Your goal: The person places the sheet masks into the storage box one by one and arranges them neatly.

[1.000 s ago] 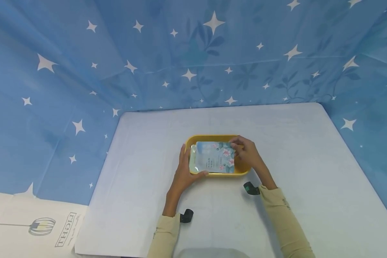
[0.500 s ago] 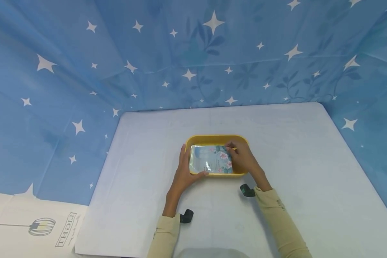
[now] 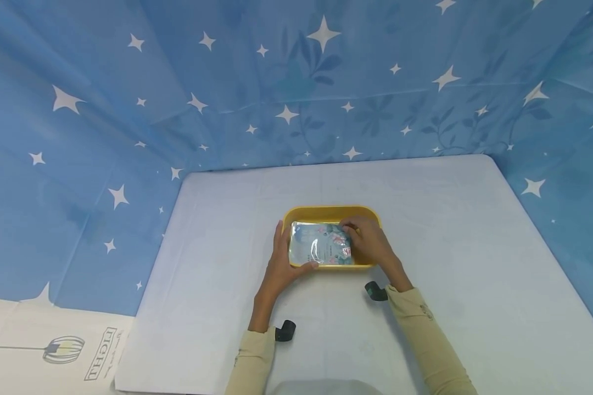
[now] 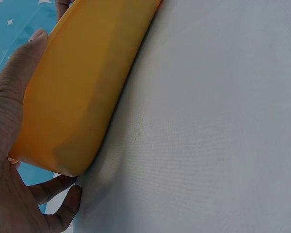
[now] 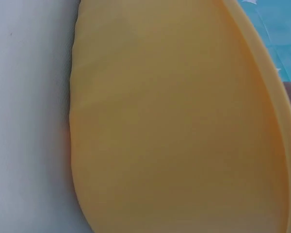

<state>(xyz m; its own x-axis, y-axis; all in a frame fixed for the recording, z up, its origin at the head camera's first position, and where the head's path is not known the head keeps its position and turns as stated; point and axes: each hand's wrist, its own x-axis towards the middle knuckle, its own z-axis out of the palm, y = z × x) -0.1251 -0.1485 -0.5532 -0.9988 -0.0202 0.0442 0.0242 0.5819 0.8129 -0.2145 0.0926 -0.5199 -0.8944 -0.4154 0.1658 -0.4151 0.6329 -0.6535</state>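
A yellow plastic tray (image 3: 328, 213) with rounded corners sits on the white table. Inside it lies a flat, shiny packet (image 3: 321, 244), pale blue with pink flowers at its right end. My left hand (image 3: 279, 260) holds the tray's left end, thumb along the near rim and fingers round the outside; the left wrist view shows this thumb against the yellow wall. Reaching in over the right side, my right hand (image 3: 369, 240) pinches the packet's upper right corner. In the right wrist view the tray wall (image 5: 174, 121) hides nearly all of that hand.
The white-covered table (image 3: 227, 219) extends around the tray on all sides. A blue curtain (image 3: 257, 82) with white stars hangs behind its far edge and beside it. Black wrist cameras (image 3: 285, 331) stick out from both sleeves.
My right hand has lowered the floral packet into the tray and shifted it left, covering the greenish edge of another packet beneath. The left hand has stayed on the tray.
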